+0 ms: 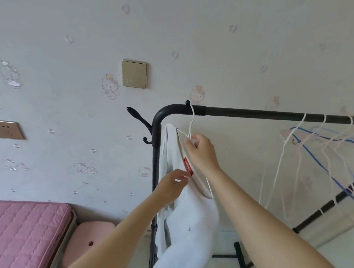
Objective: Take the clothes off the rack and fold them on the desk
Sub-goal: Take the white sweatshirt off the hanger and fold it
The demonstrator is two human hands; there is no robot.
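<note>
The right hand (pixel 201 153) is gripping the wire hanger (pixel 192 118); the left hand (pixel 172 187) is pinching the white garment (pixel 192 222) at the collar, judged the best hold for limp, light fabric

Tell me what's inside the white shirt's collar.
A white wire hanger hooked over the rack bar, plus a red label. The right hand grips the hanger's neck; the shirt covers most of its frame.

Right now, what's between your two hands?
The red label on the shirt lies between the left hand, pinching the shirt, and the right hand, holding the hanger; the head view shows it.
</note>
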